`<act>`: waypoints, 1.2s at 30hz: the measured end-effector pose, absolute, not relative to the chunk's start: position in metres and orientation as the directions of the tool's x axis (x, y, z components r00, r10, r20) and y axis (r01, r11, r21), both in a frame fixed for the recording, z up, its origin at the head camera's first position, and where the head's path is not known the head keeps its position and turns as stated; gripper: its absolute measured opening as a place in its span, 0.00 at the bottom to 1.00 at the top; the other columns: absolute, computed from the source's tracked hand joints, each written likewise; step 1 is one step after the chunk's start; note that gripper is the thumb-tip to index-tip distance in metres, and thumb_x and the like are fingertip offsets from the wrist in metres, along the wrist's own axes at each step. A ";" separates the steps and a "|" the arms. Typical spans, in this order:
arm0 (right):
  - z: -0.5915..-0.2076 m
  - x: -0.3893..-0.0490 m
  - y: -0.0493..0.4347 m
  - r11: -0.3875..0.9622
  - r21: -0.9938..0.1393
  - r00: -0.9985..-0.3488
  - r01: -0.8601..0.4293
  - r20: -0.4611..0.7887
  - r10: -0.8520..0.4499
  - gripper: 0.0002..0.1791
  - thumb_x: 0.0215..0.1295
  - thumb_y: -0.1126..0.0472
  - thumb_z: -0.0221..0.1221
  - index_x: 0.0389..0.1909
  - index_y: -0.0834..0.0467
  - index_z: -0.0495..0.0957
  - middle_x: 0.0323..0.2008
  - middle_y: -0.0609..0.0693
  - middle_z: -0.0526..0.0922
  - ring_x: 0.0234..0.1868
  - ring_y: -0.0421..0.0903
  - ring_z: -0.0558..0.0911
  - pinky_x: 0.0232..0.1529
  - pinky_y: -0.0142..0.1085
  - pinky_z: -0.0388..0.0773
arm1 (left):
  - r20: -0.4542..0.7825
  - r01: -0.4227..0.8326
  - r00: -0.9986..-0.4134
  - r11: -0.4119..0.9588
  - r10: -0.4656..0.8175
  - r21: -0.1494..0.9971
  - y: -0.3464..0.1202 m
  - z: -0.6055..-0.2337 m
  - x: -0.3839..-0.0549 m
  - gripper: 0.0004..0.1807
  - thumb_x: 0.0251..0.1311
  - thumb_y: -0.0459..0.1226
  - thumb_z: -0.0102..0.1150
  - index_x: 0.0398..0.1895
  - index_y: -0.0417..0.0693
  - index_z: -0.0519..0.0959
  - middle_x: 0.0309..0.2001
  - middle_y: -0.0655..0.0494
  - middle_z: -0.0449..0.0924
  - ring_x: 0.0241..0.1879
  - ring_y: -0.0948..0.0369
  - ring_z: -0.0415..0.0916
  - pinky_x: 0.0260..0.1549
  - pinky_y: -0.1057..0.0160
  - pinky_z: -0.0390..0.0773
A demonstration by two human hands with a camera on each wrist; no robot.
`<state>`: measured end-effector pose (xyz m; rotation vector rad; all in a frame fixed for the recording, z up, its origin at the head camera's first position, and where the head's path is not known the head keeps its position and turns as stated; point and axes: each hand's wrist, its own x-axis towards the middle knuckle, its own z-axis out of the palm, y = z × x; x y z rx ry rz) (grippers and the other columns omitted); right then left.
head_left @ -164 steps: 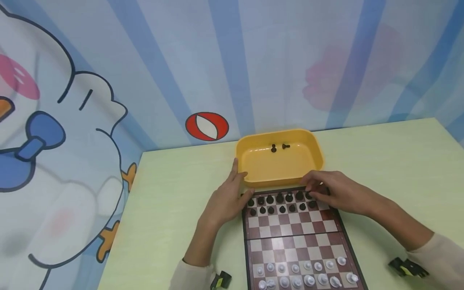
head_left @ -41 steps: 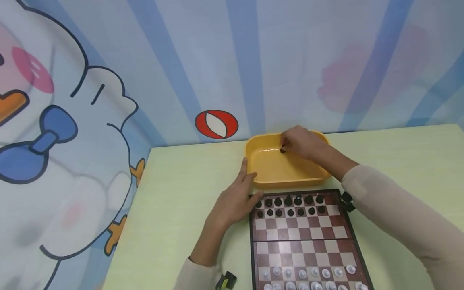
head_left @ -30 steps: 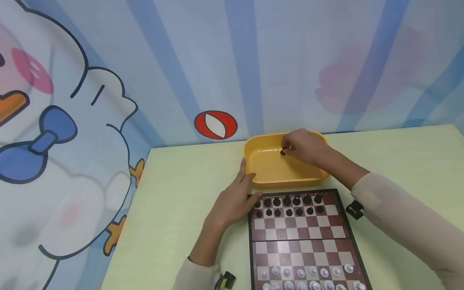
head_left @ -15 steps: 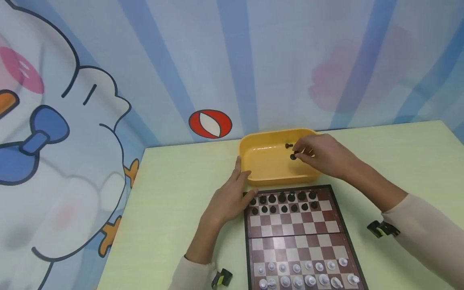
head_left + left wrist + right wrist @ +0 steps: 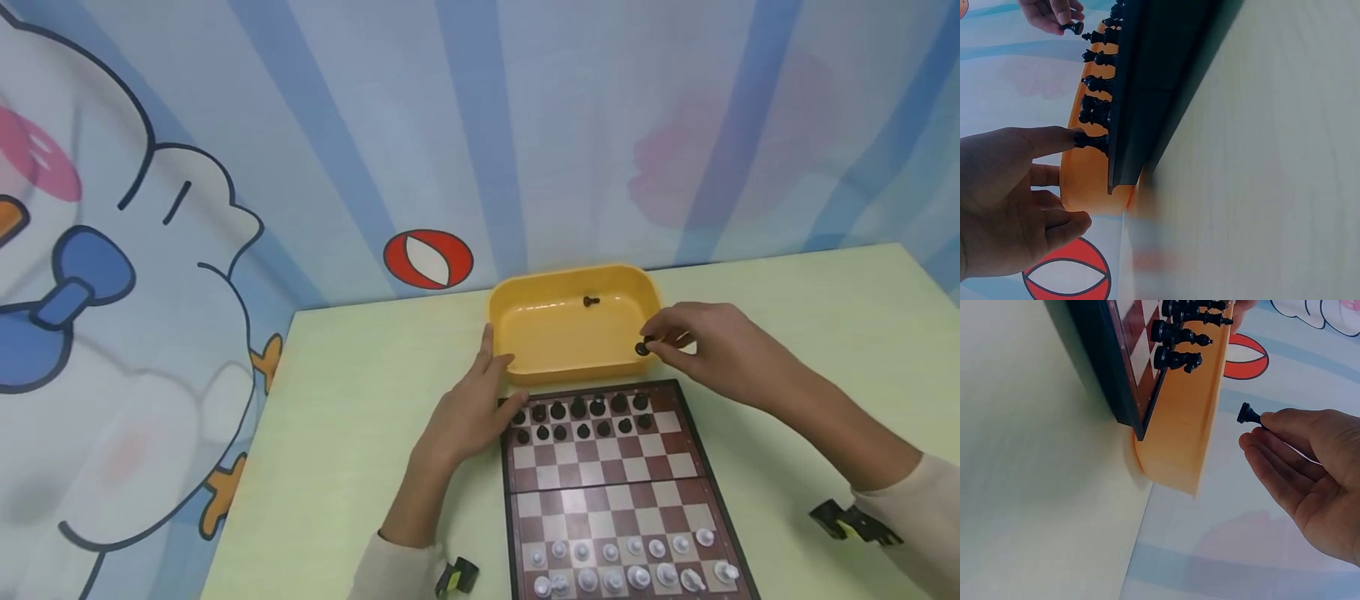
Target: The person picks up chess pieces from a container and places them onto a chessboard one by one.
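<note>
My right hand (image 5: 720, 350) pinches a small black chess piece (image 5: 642, 347) between thumb and fingertips, above the front right corner of the yellow tray (image 5: 562, 343). In the right wrist view the piece's flared base points away from the fingers; its top is hidden. My left hand (image 5: 463, 423) rests with fingers spread between the tray's left side and the far left corner of the chessboard (image 5: 621, 475). In the left wrist view its thumb touches the corner black chess piece (image 5: 1092, 142). Two rows of black pieces (image 5: 578, 407) stand along the board's far side, its far right corner square bare.
One black piece (image 5: 591, 301) lies on its side in the tray. White pieces (image 5: 639, 577) stand in two rows along the near side of the board. A cartoon-printed wall (image 5: 585, 150) rises behind the pale table (image 5: 360, 400).
My right hand left a black piece at the board's far side, took another from the tray, and carried it right and nearer. The left hand stays in place.
</note>
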<state>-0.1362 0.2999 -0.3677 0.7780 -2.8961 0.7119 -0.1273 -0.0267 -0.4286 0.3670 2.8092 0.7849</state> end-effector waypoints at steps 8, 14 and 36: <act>-0.384 -0.116 0.311 0.789 -0.439 -0.898 -0.430 0.124 -0.421 0.11 0.67 0.64 0.71 0.50 0.57 0.87 0.43 0.48 0.90 0.42 0.45 0.89 0.42 0.45 0.89 | -0.138 0.176 -0.947 0.827 0.291 0.533 -0.028 -0.431 -0.127 0.36 0.75 0.51 0.61 0.81 0.51 0.65 0.88 0.59 0.32 0.83 0.53 0.57 0.74 0.46 0.71; -0.395 -0.111 0.313 0.789 -0.459 -0.905 -0.409 0.093 -0.415 0.11 0.67 0.65 0.71 0.49 0.57 0.87 0.42 0.47 0.90 0.41 0.44 0.89 0.41 0.44 0.88 | -0.132 0.172 -0.951 0.833 0.280 0.527 -0.030 -0.430 -0.127 0.36 0.75 0.51 0.62 0.81 0.51 0.66 0.88 0.59 0.32 0.83 0.53 0.57 0.73 0.46 0.72; -0.413 -0.111 0.313 0.806 -0.472 -0.914 -0.358 0.001 -0.406 0.07 0.65 0.65 0.72 0.42 0.55 0.88 0.37 0.44 0.89 0.37 0.39 0.86 0.37 0.37 0.86 | -0.138 0.176 -0.948 0.833 0.288 0.525 -0.027 -0.431 -0.129 0.37 0.75 0.51 0.61 0.82 0.52 0.65 0.88 0.61 0.31 0.83 0.53 0.57 0.74 0.46 0.71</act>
